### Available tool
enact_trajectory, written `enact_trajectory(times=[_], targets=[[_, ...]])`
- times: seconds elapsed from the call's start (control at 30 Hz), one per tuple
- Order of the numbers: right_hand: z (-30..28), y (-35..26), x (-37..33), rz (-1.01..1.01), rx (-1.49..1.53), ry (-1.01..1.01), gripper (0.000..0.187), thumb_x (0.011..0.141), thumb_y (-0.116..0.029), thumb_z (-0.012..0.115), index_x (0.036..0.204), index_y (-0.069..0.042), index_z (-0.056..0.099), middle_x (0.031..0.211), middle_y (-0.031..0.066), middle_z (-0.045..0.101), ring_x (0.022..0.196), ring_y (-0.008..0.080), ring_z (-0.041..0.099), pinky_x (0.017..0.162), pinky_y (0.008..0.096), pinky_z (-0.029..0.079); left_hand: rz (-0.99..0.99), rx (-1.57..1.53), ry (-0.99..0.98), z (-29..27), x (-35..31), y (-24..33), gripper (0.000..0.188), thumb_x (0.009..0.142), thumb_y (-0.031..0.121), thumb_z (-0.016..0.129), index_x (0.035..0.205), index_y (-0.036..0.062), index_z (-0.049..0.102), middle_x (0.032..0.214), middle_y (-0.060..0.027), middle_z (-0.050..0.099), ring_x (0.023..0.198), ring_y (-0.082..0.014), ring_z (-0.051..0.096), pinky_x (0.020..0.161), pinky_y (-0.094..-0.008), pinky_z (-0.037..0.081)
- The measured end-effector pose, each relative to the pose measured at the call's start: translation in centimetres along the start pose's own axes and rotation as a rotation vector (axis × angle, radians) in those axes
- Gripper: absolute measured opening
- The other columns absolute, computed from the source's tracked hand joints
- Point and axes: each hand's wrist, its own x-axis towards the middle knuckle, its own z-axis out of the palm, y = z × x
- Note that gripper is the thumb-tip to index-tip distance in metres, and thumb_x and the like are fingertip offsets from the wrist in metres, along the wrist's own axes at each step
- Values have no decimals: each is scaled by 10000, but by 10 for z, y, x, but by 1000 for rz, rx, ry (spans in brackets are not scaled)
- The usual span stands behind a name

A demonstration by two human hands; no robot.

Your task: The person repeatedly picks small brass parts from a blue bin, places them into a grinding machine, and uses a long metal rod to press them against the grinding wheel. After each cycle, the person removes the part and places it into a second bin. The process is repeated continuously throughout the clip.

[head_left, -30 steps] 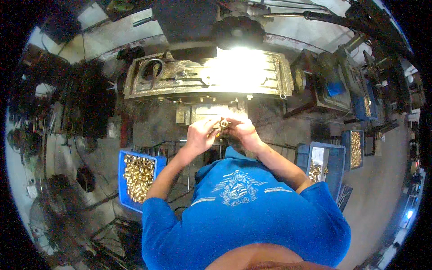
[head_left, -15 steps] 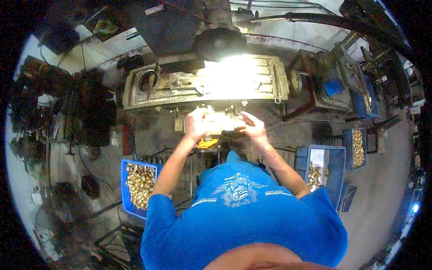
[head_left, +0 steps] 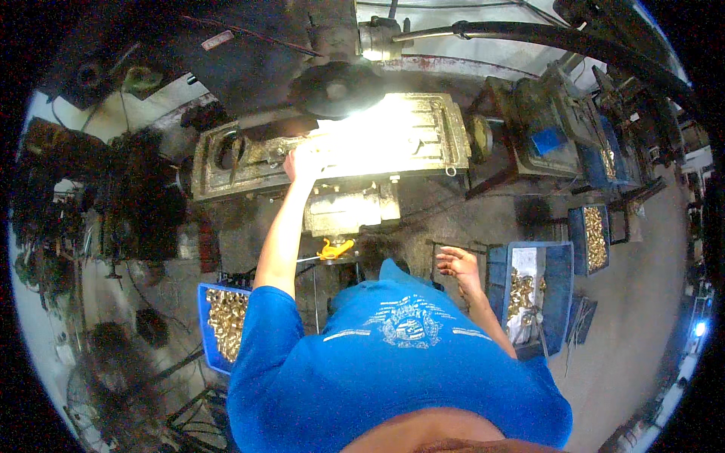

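The machine bed (head_left: pixel 393 151) stretches across, brightly lit, with the left hand (head_left: pixel 304 162) at its front edge, left of its middle, and the right hand (head_left: pixel 458 266) well apart from it, nearer the camera and toward its right end. In front of the bed's left end stands a blue bin (head_left: pixel 202 325) of brass-coloured pieces (head_left: pixel 226 321), its lower right side hidden behind the blue shirt (head_left: pixel 362 385). The left hand's fingers fade into glare, so I cannot tell whether they are closed on anything; the bed's middle is washed out too. Before the bed shows an orange handle (head_left: pixel 336 249). The right hand's fingers are apart and half curled, just beside a second blue bin (head_left: pixel 557 294) holding more such pieces and a pale sheet (head_left: pixel 529 258). Lettering on a pale label (head_left: pixel 219 40) beyond the bed's left end, and in the shirt's white print (head_left: pixel 411 328), is too small to make out.
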Motion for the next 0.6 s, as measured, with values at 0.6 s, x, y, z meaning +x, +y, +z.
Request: enact_trajectory(times=[0.6], targets=[[94, -382, -178, -2139, -1690, 468, 600, 636, -313, 591, 1165, -41, 512, 1059, 161, 556, 1057, 278, 484, 925, 435, 336, -93, 63, -85, 9, -3, -34, 494, 698, 570, 581, 821, 94, 639, 777, -141, 637, 761, -312, 614, 651, -408, 474]])
